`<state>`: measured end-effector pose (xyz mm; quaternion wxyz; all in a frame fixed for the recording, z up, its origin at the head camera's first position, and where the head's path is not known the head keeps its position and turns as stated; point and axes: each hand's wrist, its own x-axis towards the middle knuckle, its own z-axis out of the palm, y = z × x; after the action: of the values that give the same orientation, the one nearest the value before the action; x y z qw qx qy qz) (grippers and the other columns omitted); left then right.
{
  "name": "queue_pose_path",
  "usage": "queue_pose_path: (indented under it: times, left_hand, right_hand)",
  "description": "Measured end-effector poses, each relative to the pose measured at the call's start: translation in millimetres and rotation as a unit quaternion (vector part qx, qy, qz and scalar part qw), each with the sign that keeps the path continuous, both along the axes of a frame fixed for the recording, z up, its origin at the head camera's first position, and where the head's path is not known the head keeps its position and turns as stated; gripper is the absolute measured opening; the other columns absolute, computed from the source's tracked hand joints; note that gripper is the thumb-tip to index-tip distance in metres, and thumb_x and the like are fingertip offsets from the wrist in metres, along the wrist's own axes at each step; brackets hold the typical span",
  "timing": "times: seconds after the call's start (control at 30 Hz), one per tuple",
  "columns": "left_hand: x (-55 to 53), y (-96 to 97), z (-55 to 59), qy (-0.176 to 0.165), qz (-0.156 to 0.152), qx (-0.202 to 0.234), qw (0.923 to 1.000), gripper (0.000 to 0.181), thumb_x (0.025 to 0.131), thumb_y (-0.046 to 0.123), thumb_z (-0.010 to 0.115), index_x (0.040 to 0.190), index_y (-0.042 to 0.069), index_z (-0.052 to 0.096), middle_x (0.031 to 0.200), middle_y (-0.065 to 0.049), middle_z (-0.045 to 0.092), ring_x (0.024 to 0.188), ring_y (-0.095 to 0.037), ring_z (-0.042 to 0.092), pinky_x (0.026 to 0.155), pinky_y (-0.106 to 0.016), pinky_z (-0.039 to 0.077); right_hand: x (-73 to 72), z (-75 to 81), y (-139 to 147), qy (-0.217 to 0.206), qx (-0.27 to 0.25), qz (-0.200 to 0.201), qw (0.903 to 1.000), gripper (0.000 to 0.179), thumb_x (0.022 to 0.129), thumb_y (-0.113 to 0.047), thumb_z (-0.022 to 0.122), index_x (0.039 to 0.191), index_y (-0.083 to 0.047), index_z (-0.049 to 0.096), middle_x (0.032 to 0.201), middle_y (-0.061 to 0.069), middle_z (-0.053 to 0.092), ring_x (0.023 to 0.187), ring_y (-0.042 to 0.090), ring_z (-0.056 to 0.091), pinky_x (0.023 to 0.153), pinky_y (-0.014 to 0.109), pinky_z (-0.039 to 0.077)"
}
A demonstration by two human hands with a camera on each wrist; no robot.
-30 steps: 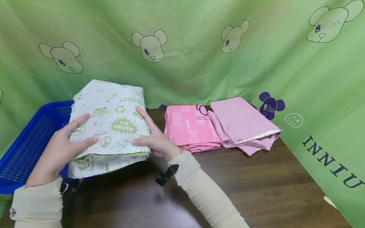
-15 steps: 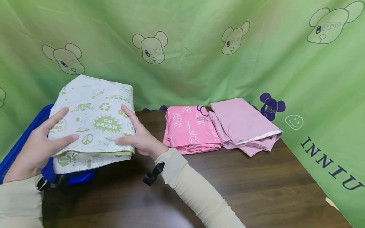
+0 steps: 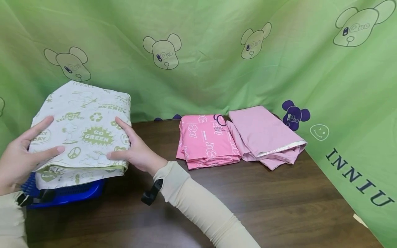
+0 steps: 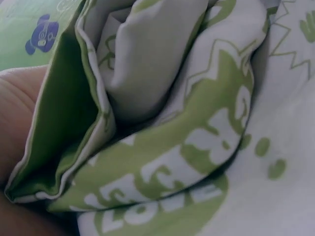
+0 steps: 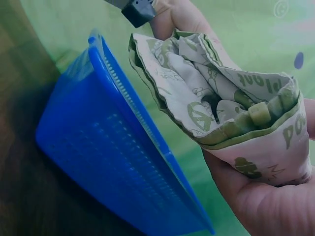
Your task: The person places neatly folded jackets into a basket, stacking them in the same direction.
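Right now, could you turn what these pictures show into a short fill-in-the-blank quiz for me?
1. The left hand and right hand hold a folded white cloth printed "GO ____".
2. The basket is coloured ____.
3. In the head view, the pale pink cloth lies to the ____ of the bright pink cloth.

Missing words: GREEN; blue; right.

Printed cloth (image 3: 80, 134): white, with green lettering, recycling arrows, a peace sign, a GO GREEN starburst and green edging.
Basket (image 5: 93, 157): plain bright blue.
Hot-pink cloth (image 3: 204, 141): white outlined figures, dark lettering.
Pale-pink cloth (image 3: 265, 131): plain, with a whitish edge strip.
Curtain (image 3: 204, 31): green, dark-outlined animal heads.
Table (image 3: 279, 203): dark brown woodgrain.
Sleeves (image 3: 204, 203): cream.
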<state>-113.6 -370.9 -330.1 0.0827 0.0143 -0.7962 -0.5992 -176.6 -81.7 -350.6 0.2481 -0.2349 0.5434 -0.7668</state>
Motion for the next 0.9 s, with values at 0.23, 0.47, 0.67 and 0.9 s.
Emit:
queue_pose_path:
  times: [0.23,0.47,0.67,0.9]
  left_hand:
    - [2.4,-20.9,-12.3,0.026,-0.028,0.141,0.9893,0.086,0.087,-0.02,0.065,0.156,0.026,0.041,0.146,0.007,0.047,0.095,0.003,0.066,0.067,-0.014,0.055]
    - [0.5,-38.3,-23.3,-0.009,-0.003,0.011,0.9999,0.086,0.09,-0.009,0.07,0.158,0.032,0.036,0.165,0.016,0.02,0.12,0.013,0.043,0.078,-0.003,0.046]
    - [-0.1,-50.4,-32.6,0.002,-0.012,0.094,0.9955,0.085,0.088,-0.015,0.068,0.155,0.03,0.042,0.152,0.008,0.038,0.098,0.01,0.059,0.07,-0.01,0.052]
    - [0.3,-61.1,-37.0,0.005,-0.026,0.141,0.9897,0.085,0.087,-0.02,0.065,0.153,0.031,0.046,0.115,0.025,0.064,0.082,-0.003,0.07,0.062,-0.018,0.056]
  right_hand:
    - [4.6,-6.8,-11.1,-0.069,-0.045,0.049,0.9954,0.099,0.086,0.024,0.057,0.156,-0.041,0.033,0.126,-0.005,0.057,0.098,0.013,0.062,0.076,0.025,0.055]
    - [8.7,-12.5,-17.6,-0.118,-0.028,0.062,0.9907,0.097,0.088,0.022,0.057,0.153,-0.046,0.035,0.123,-0.005,0.057,0.097,0.014,0.062,0.072,0.03,0.055]
    - [11.3,-11.2,-22.0,-0.13,-0.026,0.06,0.9893,0.095,0.088,0.022,0.057,0.154,-0.044,0.035,0.117,-0.001,0.058,0.091,0.015,0.063,0.068,0.032,0.055]
    - [14.0,-9.2,-27.0,-0.123,0.012,0.041,0.9915,0.089,0.09,0.016,0.062,0.156,-0.036,0.035,0.125,-0.004,0.052,0.087,0.015,0.062,0.067,0.029,0.054]
